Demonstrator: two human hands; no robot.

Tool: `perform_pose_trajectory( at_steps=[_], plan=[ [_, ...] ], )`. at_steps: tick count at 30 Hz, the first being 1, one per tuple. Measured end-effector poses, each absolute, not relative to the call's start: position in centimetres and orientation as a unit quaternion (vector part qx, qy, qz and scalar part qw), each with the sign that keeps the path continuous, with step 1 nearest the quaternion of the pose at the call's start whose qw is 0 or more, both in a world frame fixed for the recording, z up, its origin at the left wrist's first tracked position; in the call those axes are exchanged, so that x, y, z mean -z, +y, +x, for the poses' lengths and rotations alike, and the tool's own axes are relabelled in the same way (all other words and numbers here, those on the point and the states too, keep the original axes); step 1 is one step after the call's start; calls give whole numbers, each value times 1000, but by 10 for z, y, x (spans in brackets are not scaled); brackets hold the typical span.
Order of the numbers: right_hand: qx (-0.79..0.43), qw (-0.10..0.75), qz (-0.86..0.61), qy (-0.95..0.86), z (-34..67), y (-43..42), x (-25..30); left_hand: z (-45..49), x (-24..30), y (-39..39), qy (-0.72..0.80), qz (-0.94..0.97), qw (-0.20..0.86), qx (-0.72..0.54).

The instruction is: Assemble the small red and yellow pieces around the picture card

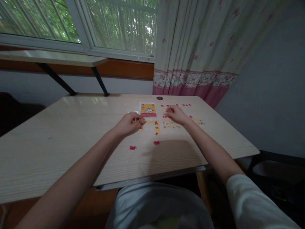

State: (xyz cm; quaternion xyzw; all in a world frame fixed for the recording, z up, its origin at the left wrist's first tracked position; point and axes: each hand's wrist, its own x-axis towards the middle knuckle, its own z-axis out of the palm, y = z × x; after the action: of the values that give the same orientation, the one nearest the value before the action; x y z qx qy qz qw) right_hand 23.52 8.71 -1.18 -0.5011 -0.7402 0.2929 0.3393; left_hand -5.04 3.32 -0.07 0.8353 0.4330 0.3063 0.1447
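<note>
- The card (148, 110), a small yellow-and-red picture, lies flat on the table (59, 133), towards its far edge; every place below is given from this card.
- The left hand (128, 123) rests on the table just nearer than the card's left corner, knuckles up, fingers curled inward.
- Its fingertips press together on a small yellow piece (141, 123); the grip looks like a pinch, but the piece is too small to be sure it is lifted.
- The right hand (175, 114) lies just right of the card, palm down, fingers bent and pointing back towards the card.
- Its fingertips touch the pieces under them; whether it grips one I cannot tell.
- The joined strip (157, 127) of yellow pieces runs from just below the card towards the person, between the two hands.
- A second yellow patch (172, 126) sits right of that strip, below the right hand's wrist.
- Loose red pieces (176, 105) lie scattered right of the card, along the far edge.
- Two more red pieces sit well nearer the person than the card: one (132, 147) to the left, one (156, 142) straight below the strip.
- A curtain (197, 47) hangs behind the table beyond the card, with a window (119, 25) to its left.
</note>
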Motion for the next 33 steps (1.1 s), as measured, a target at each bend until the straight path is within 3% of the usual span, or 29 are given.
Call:
perform_pose_trajectory(
  at_steps=[5, 11, 24, 33],
  plan=[
    [-371, 354, -390, -765, 184, 55, 19, -45, 2, 29, 451, 800, 260, -298],
    [-412, 355, -363, -757, 155, 24, 18, -43, -3, 26, 424, 798, 329, -274],
    [-300, 393, -410, -766, 156, 21, 19, -46, 11, 34, 433, 740, 392, -333],
    [-213, 367, -406, -809, 159, 21, 15, -45, 10, 32, 426, 742, 390, -340]
  ],
)
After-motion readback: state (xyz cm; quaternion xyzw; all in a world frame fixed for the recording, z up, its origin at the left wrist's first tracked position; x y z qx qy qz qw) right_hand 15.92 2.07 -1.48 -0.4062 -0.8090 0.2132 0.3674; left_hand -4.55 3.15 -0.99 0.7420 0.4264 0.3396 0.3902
